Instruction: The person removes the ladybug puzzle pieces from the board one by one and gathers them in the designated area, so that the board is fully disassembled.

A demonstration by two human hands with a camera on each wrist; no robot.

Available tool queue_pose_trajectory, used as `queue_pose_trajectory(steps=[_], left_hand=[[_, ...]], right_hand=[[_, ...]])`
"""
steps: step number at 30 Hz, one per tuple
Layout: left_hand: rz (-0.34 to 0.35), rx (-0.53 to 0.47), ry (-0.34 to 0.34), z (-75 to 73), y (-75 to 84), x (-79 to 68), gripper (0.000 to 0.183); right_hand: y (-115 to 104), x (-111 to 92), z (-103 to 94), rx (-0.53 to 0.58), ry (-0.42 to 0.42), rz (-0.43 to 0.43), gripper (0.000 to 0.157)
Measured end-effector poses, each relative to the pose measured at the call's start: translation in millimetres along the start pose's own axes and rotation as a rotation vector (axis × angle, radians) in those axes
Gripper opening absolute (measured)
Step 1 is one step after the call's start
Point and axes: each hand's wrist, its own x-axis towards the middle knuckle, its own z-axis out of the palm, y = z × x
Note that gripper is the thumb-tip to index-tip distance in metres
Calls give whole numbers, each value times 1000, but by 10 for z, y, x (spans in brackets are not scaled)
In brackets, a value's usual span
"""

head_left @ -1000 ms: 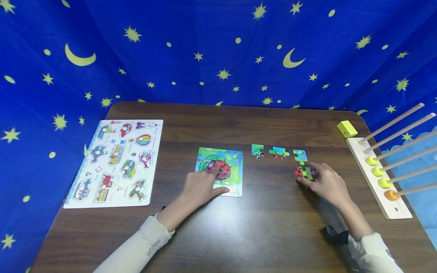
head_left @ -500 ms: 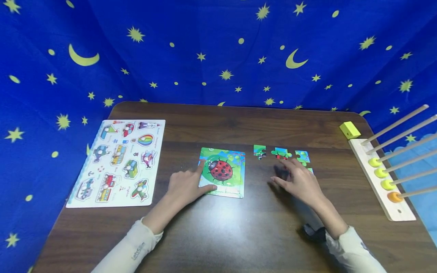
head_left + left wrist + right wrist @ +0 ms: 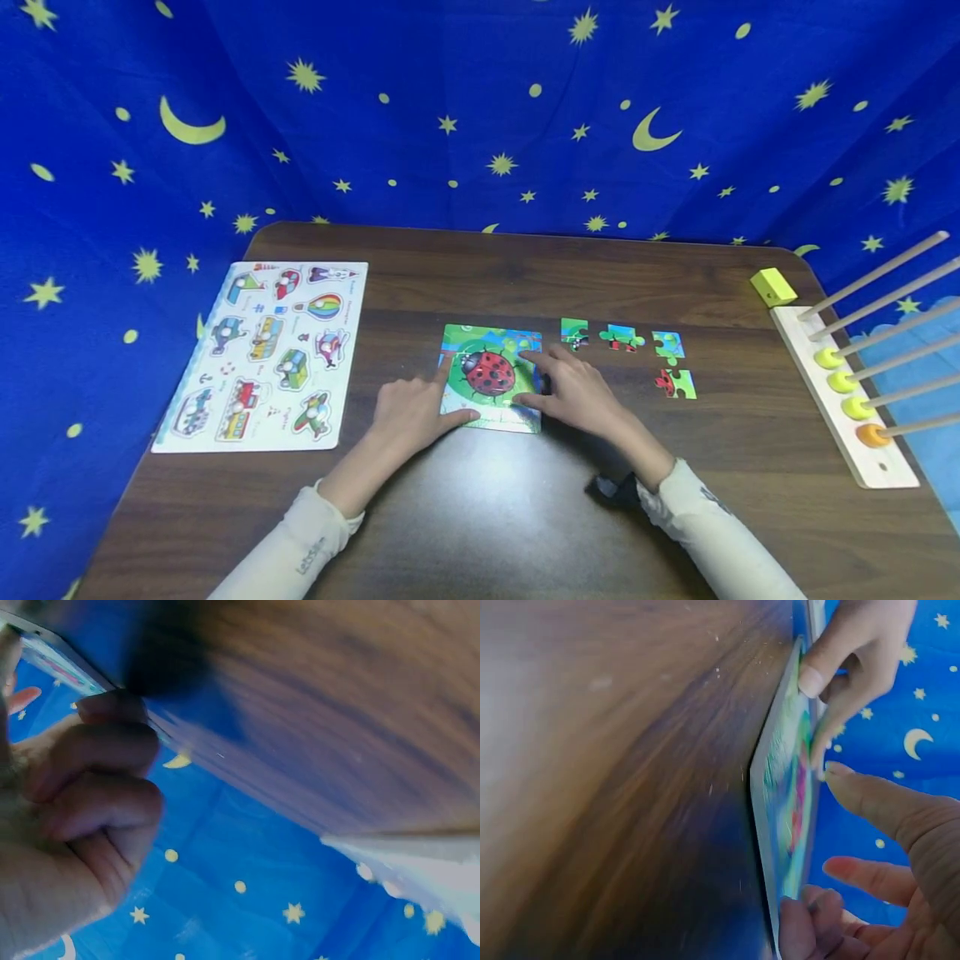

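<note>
- Ladybird puzzle board lies flat on the wooden table, between the two hands.
- Left hand is at the board's near left corner: forefinger against the left side, thumb reaching over the near edge. Thumb and forefinger stand wide apart; the left wrist view shows other fingers bent.
- Right hand reaches over the board's right side, forefinger higher up, thumb lower down, a wide gap between them. The ladybird picture sits just beyond these fingertips. I cannot tell how firmly they touch the board.
- Four loose jigsaw pieces lie beyond the right hand: green corner piece nearest the board, blue-topped piece beside it, blue-green piece farther right, and red-and-green piece just below that.
- Vehicle puzzle lies well left of the left hand.
- Wooden peg stand stands at the table's right, a yellow block near its far end.
</note>
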Motion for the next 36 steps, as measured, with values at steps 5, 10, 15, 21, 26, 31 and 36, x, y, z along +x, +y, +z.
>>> queue_pose_trajectory(steps=[5,10,15,21,26,31,36], left_hand=[[3,10,20,16,-12,0,104],[8,14,34,38,-13,-4,103],[14,19,25,39,-14,-3,103],[10,15,11,26,-18,0,102],[12,18,22,27,-11,10,102],[15,25,27,28,-3,13,102],[7,26,18,24,-5,13,102]], right_hand=[[-90,233,120,-8,-90,-18,75],[-124,337,177,-12,-142,10,81],[-140,357,183,-9,-161,45,77],[-162,364,190,28,-146,46,72],[-176,374,221,38,-99,40,72],[-221,352,250,34,-53,35,68],[-262,317,279,3,9,5,65]])
